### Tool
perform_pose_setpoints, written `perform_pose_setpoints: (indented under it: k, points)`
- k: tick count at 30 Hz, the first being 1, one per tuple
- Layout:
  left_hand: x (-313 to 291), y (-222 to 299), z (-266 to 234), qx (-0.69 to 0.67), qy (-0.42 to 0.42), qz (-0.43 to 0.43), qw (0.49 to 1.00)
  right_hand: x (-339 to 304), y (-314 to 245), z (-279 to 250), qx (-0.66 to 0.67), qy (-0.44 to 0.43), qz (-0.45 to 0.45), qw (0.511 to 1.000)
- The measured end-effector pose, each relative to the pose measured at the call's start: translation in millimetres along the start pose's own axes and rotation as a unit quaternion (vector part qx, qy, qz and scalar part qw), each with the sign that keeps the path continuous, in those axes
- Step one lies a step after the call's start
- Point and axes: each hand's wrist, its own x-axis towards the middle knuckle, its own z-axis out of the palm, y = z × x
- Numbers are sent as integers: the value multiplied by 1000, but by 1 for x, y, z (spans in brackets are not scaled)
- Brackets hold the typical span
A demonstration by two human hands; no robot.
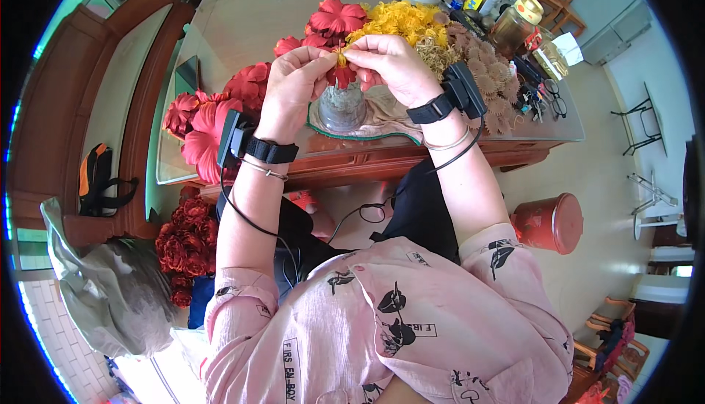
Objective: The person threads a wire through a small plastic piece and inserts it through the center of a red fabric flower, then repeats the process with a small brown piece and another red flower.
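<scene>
The person sits at a wooden table with a pale top [235, 18], both forearms reaching forward over its near edge. The left hand [297, 77] is closed in a pinch, thumb and fingertips on a small flower [341, 77] with a yellow middle and red petals. The right hand [393, 66] pinches the same flower from the other side, its fingertips close to those of the left. The flower is held up between the two hands, just above a clear jar [342, 116] that stands upright near the table's front edge; whether the petals touch the jar cannot be told. A cloth [389, 116] with a green edge lies under and beside the jar. Large red flowers [213, 132] lie to the left, with more beyond the left hand. Past the right hand is a heap of yellow flowers [407, 22], and pale brown flowers [481, 73] spread beside the right wrist. A pair of glasses [558, 101] rests farther right, and a red bucket [547, 224] stands on the floor.
</scene>
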Motion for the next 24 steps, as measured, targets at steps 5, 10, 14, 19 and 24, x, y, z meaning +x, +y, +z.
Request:
perform_pose_setpoints:
  k: [5, 10, 14, 19, 24]
  points:
    - [-2, -1, 3, 10, 7, 14, 1000, 0, -2, 4, -1, 23, -9, 1000]
    - [-3, -3, 4, 6, 17, 14, 1000, 0, 6, 8, -23, 47, -29, 998]
    - [-4, -5, 2, 9, 15, 0, 1000, -1, 12, 11, -43, 59, -43, 996]
    - [-5, -10, -1, -12, 15, -5, 1000, -2, 13, 9, -28, 59, -51, 997]
    - [-13, -21, 4, -49, 47, 12, 998, -4, 27, 6, -66, 104, -95, 988]
